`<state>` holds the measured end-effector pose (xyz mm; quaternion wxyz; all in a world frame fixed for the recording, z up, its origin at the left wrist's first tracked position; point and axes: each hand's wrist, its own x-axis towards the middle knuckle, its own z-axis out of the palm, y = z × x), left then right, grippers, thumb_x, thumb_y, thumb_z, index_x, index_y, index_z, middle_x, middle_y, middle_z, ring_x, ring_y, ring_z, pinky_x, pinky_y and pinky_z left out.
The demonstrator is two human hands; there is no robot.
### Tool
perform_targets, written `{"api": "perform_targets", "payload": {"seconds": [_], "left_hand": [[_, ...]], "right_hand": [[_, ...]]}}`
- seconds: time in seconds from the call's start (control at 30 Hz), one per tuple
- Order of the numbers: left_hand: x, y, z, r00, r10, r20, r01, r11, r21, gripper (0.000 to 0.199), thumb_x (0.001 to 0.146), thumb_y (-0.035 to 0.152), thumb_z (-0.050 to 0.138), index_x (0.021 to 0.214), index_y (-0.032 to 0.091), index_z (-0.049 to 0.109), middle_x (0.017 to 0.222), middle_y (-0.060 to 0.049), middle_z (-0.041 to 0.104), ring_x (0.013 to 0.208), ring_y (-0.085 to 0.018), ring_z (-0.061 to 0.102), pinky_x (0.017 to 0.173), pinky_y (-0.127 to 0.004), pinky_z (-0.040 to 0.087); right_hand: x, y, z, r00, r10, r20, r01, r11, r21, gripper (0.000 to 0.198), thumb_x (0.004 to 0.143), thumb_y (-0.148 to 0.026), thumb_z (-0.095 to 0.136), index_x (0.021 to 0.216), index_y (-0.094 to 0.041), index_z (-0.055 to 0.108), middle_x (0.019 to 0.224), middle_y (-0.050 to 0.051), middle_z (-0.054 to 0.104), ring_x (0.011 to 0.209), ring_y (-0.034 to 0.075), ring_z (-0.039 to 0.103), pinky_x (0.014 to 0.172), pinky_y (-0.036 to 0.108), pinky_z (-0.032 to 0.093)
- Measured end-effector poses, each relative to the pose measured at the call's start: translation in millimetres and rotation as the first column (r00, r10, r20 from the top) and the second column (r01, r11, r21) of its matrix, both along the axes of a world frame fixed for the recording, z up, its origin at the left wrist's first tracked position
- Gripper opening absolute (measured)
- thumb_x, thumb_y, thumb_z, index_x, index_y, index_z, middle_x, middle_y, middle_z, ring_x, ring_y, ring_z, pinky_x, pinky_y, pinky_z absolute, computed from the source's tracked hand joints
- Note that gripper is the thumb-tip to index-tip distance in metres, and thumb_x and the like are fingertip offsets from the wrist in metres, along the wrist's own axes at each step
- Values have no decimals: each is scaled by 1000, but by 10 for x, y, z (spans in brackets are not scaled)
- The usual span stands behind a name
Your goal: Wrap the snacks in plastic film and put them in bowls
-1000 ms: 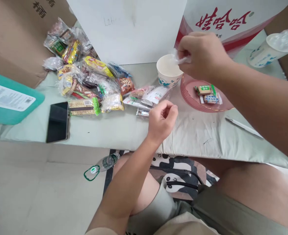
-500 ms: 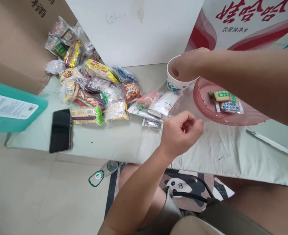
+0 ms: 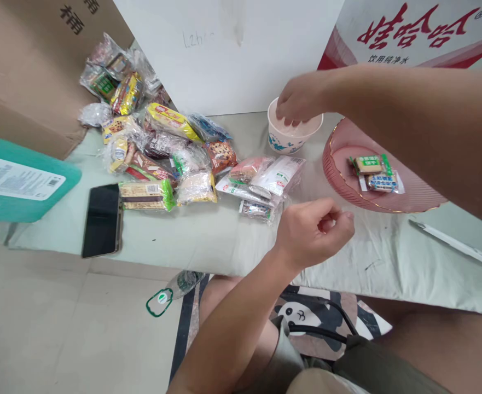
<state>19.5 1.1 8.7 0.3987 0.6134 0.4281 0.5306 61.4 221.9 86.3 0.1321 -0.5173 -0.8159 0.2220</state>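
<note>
A white paper bowl (image 3: 289, 143) with blue leaf patterns stands near the back of the cloth-covered table. My right hand (image 3: 302, 98) reaches over it from the right, its bent fingers pointing down inside the rim, somewhat apart and slightly blurred; I see nothing held in them. My left hand (image 3: 314, 230) is curled into a loose fist above the table's front part, with nothing visible in it. Just beyond it lie white snack packets (image 3: 279, 175) and a small wrapped bar (image 3: 256, 209). On the pink ribbed plate (image 3: 339, 189), under my right forearm, rest green-wrapped biscuits (image 3: 367, 164) and a blue-and-white packet (image 3: 382, 182).
Many wrapped snacks (image 3: 167, 145) are heaped at left, beside a black phone (image 3: 102, 219) and a teal container (image 3: 27, 202). A cardboard box (image 3: 31, 71), a white panel (image 3: 241, 60) and a printed carton (image 3: 388, 33) stand behind. A white strip (image 3: 454, 242) lies at right.
The paper bowl has shifted left, with my right hand over it. My right fingers show more above the rim now. My left fist has moved slightly right and down.
</note>
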Motion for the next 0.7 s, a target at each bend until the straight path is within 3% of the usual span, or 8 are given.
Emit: {"api": "perform_targets", "payload": {"seconds": [0.07, 0.13, 0.2, 0.3, 0.4, 0.47, 0.6, 0.7], "left_hand": [[-39, -12, 25, 999, 44, -4, -43, 997, 59, 37, 90, 35, 56, 60, 23, 39, 50, 5, 42, 46, -9, 39, 47, -26, 34], [-129, -24, 65, 989, 142, -28, -135, 977, 167, 38, 91, 30, 54, 58, 23, 36, 48, 5, 38, 45, -9, 35, 47, -27, 30], [-259, -25, 98, 955, 295, -36, -274, 919, 284, 39, 91, 25, 53, 57, 23, 34, 48, 5, 34, 46, -9, 31, 49, -29, 29], [-457, 14, 88, 856, 514, 60, -510, 819, 264, 41, 95, 23, 51, 59, 22, 33, 50, 5, 31, 48, -10, 29, 50, -30, 27], [-574, 88, 26, 785, 597, 164, -617, 777, 125, 42, 98, 28, 52, 60, 22, 34, 52, 5, 31, 48, -10, 31, 49, -29, 27], [-611, 133, -6, 751, 619, 231, -648, 758, 76, 43, 97, 32, 53, 60, 22, 33, 52, 5, 31, 48, -10, 30, 48, -28, 27], [-670, 178, -20, 693, 640, 332, -690, 722, 48, 49, 94, 35, 59, 57, 21, 31, 51, 6, 30, 45, -8, 29, 45, -26, 27], [-699, 197, -23, 711, 576, 403, -650, 758, 63, 51, 94, 42, 64, 56, 21, 37, 48, 6, 33, 44, -7, 31, 44, -25, 28]], "right_hand": [[38, -271, 180, 989, -23, 148, 6, 994, 110, 16, 84, -5, 60, 74, -10, 71, 88, 4, 75, 110, 27, 71, 102, 45, 51], [142, -598, 224, 961, 77, 265, -146, 957, 251, 28, 87, -10, 58, 106, -18, 77, 97, 7, 77, 105, 27, 72, 98, 45, 54], [271, -907, 118, 882, 246, 403, -324, 936, 138, 49, 77, -10, 66, 121, -27, 73, 102, 6, 78, 93, 26, 73, 77, 38, 56], [398, -1181, -158, 774, 446, 450, -505, 863, 13, 59, 77, -10, 64, 133, -27, 66, 126, 7, 74, 108, 29, 71, 73, 34, 52], [378, -1180, -312, 769, 402, 497, -485, 874, 43, 54, 84, -14, 58, 137, -25, 62, 126, 9, 72, 104, 28, 71, 67, 32, 45], [329, -1090, -288, 784, 379, 491, -451, 892, 31, 55, 84, -14, 58, 137, -27, 63, 123, 7, 73, 96, 26, 71, 62, 31, 40], [334, -973, -24, 849, 397, 348, -418, 908, -19, 37, 82, -8, 58, 110, -25, 73, 106, 3, 74, 94, 24, 68, 70, 32, 44], [492, -1095, 208, 946, 317, 68, -310, 946, -98, 19, 81, -8, 59, 91, -20, 70, 87, 3, 71, 85, 21, 65, 75, 35, 49]]}}
